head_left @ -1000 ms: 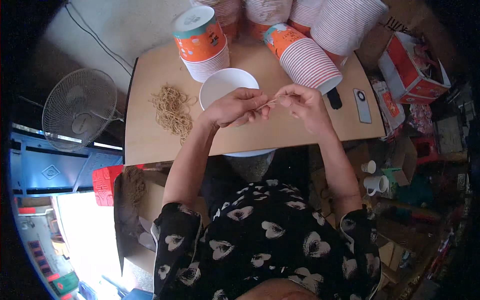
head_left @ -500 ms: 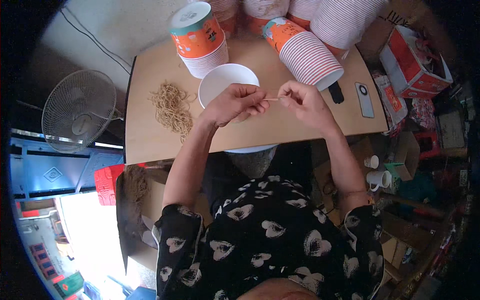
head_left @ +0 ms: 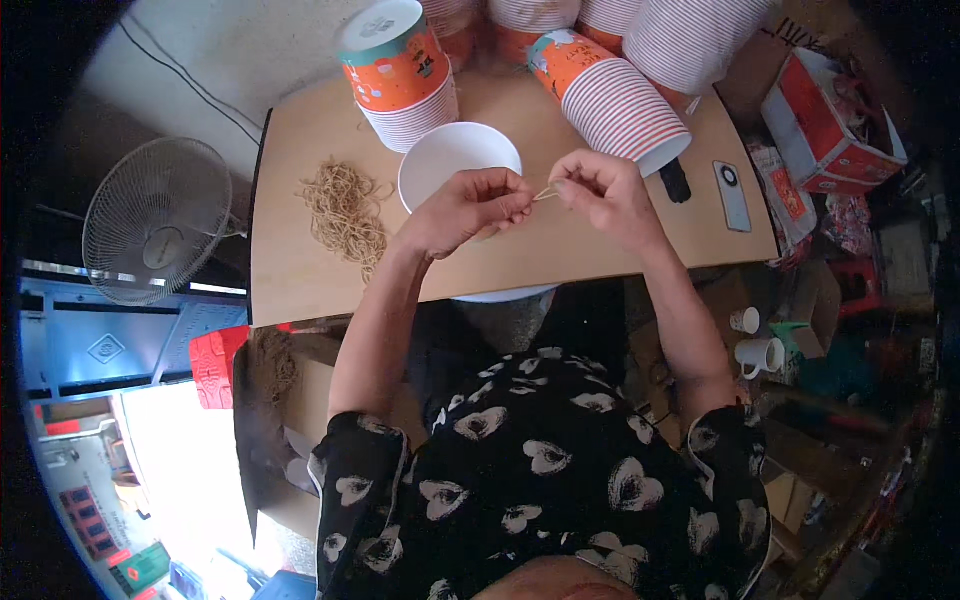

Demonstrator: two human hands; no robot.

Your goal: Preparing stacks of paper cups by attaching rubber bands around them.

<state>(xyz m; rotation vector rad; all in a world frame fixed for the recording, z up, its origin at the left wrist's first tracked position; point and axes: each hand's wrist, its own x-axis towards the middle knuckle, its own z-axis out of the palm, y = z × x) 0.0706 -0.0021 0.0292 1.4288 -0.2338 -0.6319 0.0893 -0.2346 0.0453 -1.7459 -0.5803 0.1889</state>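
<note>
Wooden bench (head_left: 300, 270): left hand (head_left: 465, 208) and right hand (head_left: 600, 190), fingers pinched, stretch one rubber band (head_left: 545, 193) over one white bowl (head_left: 450, 160); one band pile (head_left: 345, 210) beside

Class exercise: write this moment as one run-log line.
left hand: pinching rubber band | right hand: pinching same band | white bowl: under hands | band pile: on table, left

The person wears a black short-sleeved top (head_left: 540, 470) printed all over with pale heart shapes. The sleeves end near the upper arms with loose, slightly frilled hems, and both forearms are bare, without rings or watch showing.
</note>
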